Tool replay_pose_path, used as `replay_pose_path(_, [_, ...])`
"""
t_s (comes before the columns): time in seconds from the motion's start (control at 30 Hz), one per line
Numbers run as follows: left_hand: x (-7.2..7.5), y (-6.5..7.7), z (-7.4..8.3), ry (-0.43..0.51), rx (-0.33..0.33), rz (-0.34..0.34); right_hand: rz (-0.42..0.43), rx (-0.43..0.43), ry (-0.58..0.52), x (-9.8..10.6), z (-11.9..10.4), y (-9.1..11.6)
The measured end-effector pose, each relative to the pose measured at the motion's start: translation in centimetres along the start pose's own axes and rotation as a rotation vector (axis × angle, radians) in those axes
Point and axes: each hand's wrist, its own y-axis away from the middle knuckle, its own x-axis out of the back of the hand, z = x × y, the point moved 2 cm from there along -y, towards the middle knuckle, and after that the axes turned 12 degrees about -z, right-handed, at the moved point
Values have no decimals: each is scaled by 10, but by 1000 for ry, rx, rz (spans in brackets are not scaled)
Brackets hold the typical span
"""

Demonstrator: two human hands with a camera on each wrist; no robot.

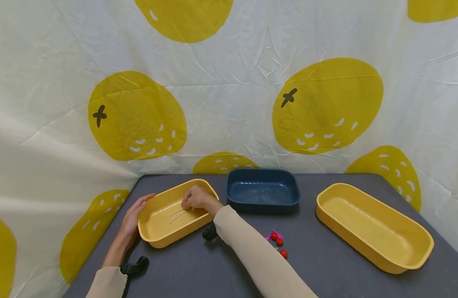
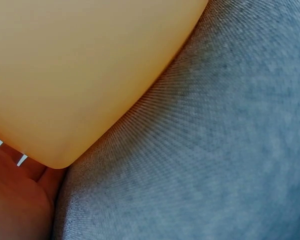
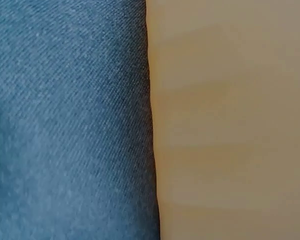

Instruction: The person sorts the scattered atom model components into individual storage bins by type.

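Nearest the camera, a beige right sleeve [image 1: 264,256] is extended across the tabletop [image 1: 188,271]. Two thin white sticks [image 1: 177,217] are seen on the floor of the left yellow tray [image 1: 152,227], their upper ends meeting the fingertips of the right hand [image 1: 196,198]. The fingers are bent; whether a stick is pinched cannot be told. The tray's outer left end is touched by the left hand [image 1: 131,217], its fingers extended and holding no small item. The sticks are judged light, slender and easily snapped; a gentle pinch near mid-length is advised. The tray is judged stiff and smooth, best steadied at its rim. Access is limited by the raised walls. A blue tray [image 1: 262,207] and a second yellow tray [image 1: 367,231] are placed to the right; red beads [image 1: 279,241] are partly hidden by the sleeve.
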Motion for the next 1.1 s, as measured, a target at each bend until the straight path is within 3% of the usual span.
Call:
replay_pose_path(0.33, [-1,0,1,4,1,-8,-12,-12,23,2,2,-2])
replay_pose_path(0.5, [-3,0,3,-7,11,-9,-21,0,-30,4,2,-2])
replay_pose_path(0.87, [-5,-2,4,-34,23,-1,-22,125,-206,11,-1,1])
replay_pose_path(1.1, [-1,1,2,-32,11,1,-60,178,-233,22,-10,10])
